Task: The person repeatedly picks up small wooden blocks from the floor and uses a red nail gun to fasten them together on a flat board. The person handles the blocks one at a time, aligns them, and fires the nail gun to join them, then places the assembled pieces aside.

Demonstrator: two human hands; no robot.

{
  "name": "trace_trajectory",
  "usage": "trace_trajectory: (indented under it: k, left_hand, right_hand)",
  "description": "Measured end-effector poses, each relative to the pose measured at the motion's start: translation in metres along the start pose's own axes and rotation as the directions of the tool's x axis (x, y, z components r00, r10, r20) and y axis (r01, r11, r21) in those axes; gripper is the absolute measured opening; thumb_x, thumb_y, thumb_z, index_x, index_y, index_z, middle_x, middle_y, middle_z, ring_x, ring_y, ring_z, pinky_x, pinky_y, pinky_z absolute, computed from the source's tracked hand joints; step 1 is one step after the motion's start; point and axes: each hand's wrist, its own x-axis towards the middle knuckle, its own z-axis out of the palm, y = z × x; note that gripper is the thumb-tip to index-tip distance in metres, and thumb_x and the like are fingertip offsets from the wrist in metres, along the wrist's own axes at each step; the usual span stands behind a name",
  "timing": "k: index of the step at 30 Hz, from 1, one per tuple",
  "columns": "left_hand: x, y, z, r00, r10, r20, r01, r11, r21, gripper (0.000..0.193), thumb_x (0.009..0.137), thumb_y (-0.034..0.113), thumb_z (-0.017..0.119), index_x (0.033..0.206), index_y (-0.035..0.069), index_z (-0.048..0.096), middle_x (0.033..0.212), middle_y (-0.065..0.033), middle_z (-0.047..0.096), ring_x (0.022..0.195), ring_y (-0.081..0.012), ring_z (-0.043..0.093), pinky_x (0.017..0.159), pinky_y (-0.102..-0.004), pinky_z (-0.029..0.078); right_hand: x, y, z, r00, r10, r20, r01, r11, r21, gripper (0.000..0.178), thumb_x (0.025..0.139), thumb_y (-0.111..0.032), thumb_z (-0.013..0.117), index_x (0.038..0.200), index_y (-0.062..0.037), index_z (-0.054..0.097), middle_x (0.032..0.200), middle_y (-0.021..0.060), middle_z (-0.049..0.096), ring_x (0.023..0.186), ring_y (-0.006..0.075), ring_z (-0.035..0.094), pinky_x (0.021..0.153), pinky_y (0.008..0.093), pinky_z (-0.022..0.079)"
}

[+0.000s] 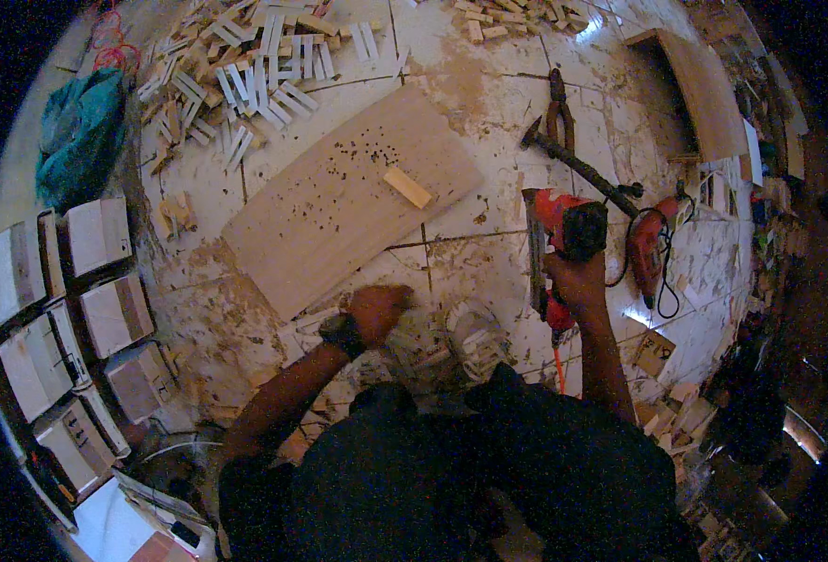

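My right hand (pixel 578 279) is wrapped round the handle of a red and black nail gun (pixel 554 214), held over the floor right of a wooden board; an orange hose (pixel 559 365) runs from its lower end. My left hand (pixel 379 314), with a dark band on its wrist, hovers near the board's near edge; its fingers are smeared by motion. The flat brown board (pixel 339 206) lies slantwise on the floor. Many small dark bits (pixel 362 155) are scattered on it, and one small wood block (pixel 407 187) rests toward its right end.
A hammer (pixel 582 169), pincers (pixel 559 112) and a red corded power tool (pixel 648 248) lie to the right. Wood pieces (pixel 264 75) are heaped at the far left. Box-like panels (pixel 114 314) line the left, beside a green sack (pixel 81 136). An open wooden box (pixel 704 103) stands far right.
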Motion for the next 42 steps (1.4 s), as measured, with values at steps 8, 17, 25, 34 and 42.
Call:
trace_trajectory:
  k: [8, 17, 25, 34, 42]
  left_hand:
    - [0.052, -0.021, -0.07, 0.765, -0.356, -0.536, -0.081, 0.773, -0.629, 0.025, 0.08, 0.01, 0.061, 0.102, -0.001, 0.06, 0.08, -0.0132, 0.065, 0.064, -0.0225, 0.064, 0.06, -0.034, 0.052]
    - [0.067, -0.023, -0.072, 0.804, -0.437, -0.404, -0.024, 0.655, -0.756, 0.026, 0.08, 0.021, 0.065, 0.092, -0.002, 0.065, 0.074, -0.0073, 0.066, 0.06, -0.0139, 0.061, 0.054, -0.0266, 0.047]
    - [0.081, -0.028, -0.055, 0.729, -0.581, -0.362, -0.007, 0.523, -0.853, 0.034, 0.075, 0.034, 0.067, 0.086, 0.001, 0.067, 0.067, -0.0078, 0.065, 0.059, -0.0138, 0.06, 0.058, -0.0289, 0.047]
    - [0.072, -0.019, -0.059, 0.686, -0.617, -0.386, 0.034, 0.557, -0.83, 0.029, 0.075, 0.023, 0.071, 0.089, -0.002, 0.066, 0.075, -0.0097, 0.067, 0.062, -0.0135, 0.062, 0.058, -0.0287, 0.049]
    - [0.064, -0.008, -0.06, 0.682, -0.628, -0.375, -0.045, 0.476, -0.879, 0.029, 0.074, 0.022, 0.071, 0.088, -0.002, 0.066, 0.076, -0.011, 0.067, 0.063, -0.0137, 0.062, 0.059, -0.0288, 0.049]
  right_hand:
    - [0.001, -0.049, 0.018, 0.996, 0.043, 0.078, -0.044, 0.999, 0.016, 0.027, 0.063, -0.004, 0.062, 0.089, -0.0055, 0.057, 0.077, 0.0011, 0.057, 0.066, 0.0133, 0.055, 0.06, 0.029, 0.047]
    - [0.007, -0.062, 0.046, 0.958, 0.084, 0.275, -0.077, 0.996, -0.038, 0.025, 0.075, -0.02, 0.067, 0.091, -0.0026, 0.059, 0.082, 0.0084, 0.063, 0.072, 0.0186, 0.058, 0.07, 0.0338, 0.048]
    - [0.006, -0.075, 0.07, 0.907, -0.051, 0.418, 0.108, 0.987, -0.115, 0.027, 0.07, -0.017, 0.066, 0.092, -0.0022, 0.06, 0.085, 0.013, 0.066, 0.074, 0.0259, 0.064, 0.069, 0.0363, 0.05]
    - [0.013, -0.076, 0.083, 0.887, -0.149, 0.438, 0.228, 0.965, -0.133, 0.03, 0.069, -0.016, 0.066, 0.094, -0.0018, 0.059, 0.085, 0.0149, 0.065, 0.078, 0.0296, 0.064, 0.072, 0.0358, 0.05]
    - [0.011, -0.079, 0.085, 0.87, -0.151, 0.468, 0.224, 0.969, -0.103, 0.028, 0.071, -0.019, 0.066, 0.094, -0.0033, 0.059, 0.086, 0.016, 0.065, 0.079, 0.0306, 0.064, 0.073, 0.037, 0.05]
